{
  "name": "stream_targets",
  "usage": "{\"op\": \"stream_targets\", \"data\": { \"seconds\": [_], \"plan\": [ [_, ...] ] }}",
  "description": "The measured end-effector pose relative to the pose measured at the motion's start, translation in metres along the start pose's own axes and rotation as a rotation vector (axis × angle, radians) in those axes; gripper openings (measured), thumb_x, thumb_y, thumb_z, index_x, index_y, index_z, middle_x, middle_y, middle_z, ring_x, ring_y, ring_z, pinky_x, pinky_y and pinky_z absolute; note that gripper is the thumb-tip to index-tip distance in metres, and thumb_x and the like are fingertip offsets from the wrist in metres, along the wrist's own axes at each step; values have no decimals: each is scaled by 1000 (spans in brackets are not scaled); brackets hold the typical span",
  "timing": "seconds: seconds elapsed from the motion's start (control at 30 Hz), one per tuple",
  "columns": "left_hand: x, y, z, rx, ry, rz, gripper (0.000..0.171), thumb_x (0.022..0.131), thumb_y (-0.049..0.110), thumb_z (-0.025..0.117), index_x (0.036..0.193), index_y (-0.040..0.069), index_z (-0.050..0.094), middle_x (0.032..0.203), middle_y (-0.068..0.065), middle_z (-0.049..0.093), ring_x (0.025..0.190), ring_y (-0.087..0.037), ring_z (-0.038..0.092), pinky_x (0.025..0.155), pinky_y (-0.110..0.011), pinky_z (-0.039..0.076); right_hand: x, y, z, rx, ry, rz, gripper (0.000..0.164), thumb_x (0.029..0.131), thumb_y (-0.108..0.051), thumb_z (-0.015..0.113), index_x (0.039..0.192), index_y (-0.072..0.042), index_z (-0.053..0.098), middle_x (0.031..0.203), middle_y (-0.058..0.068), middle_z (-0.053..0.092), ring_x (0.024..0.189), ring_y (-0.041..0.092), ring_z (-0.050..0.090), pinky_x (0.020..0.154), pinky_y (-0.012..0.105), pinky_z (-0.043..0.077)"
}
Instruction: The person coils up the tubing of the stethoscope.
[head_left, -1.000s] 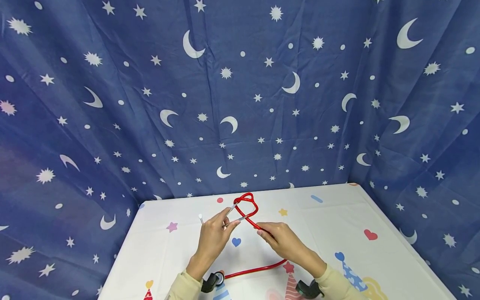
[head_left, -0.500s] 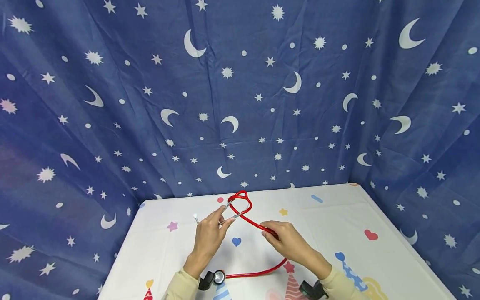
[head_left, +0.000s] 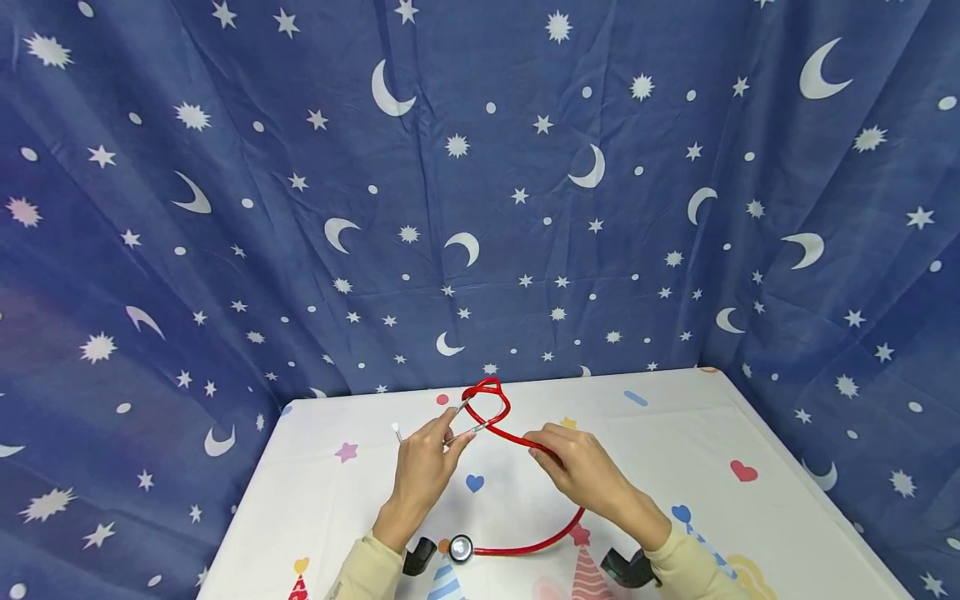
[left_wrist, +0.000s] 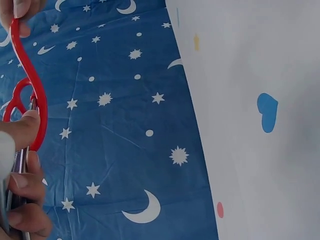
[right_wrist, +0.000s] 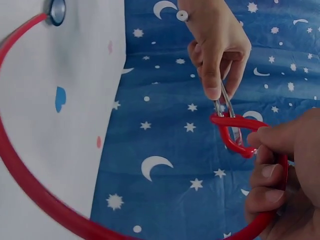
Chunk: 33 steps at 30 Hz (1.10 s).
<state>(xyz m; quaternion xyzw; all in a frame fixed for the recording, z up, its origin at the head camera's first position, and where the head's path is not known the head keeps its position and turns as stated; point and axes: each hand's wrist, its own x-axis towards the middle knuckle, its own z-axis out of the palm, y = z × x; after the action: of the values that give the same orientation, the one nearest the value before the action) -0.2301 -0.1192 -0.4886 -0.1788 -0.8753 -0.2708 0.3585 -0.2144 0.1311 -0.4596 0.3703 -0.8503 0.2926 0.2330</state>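
Note:
A stethoscope with red tubing (head_left: 517, 549) and metal ear tubes is held up between both hands over the table. My left hand (head_left: 422, 475) grips the metal ear tubes, and a white ear tip (head_left: 396, 427) sticks out past its fingers. Beyond that hand the red tubing makes a loop near the metal ends. My right hand (head_left: 581, 469) pinches the tubing just right of this loop, with fingers curled round it in the right wrist view. From there the tube hangs in a curve to the round chest piece (head_left: 461, 548), low between the forearms.
A white tablecloth (head_left: 637, 467) printed with hearts, stars and party hats covers the table. Behind and at both sides hangs a blue curtain (head_left: 480, 192) with moons and stars. Dark wrist cameras (head_left: 628, 568) are strapped on at the sleeves.
My right hand has slid along the tubing, a little right and away from the loop. The chest piece has shifted slightly right. My left hand keeps its grip on the ear tubes.

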Motion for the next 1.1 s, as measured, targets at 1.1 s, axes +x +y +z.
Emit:
{"op": "stream_targets", "data": {
  "seconds": [1.1],
  "plan": [
    [0, 16, -17, -20, -278, 172, 42, 84, 35, 76, 116, 8, 70, 83, 1, 75, 65, -5, 68, 60, -21, 53, 32, 7, -16, -146, 54, -181, 22, 79, -10, 82, 99, -15, 74, 82, -8, 60, 61, 1, 51, 54, 10, 40]
  ]
}}
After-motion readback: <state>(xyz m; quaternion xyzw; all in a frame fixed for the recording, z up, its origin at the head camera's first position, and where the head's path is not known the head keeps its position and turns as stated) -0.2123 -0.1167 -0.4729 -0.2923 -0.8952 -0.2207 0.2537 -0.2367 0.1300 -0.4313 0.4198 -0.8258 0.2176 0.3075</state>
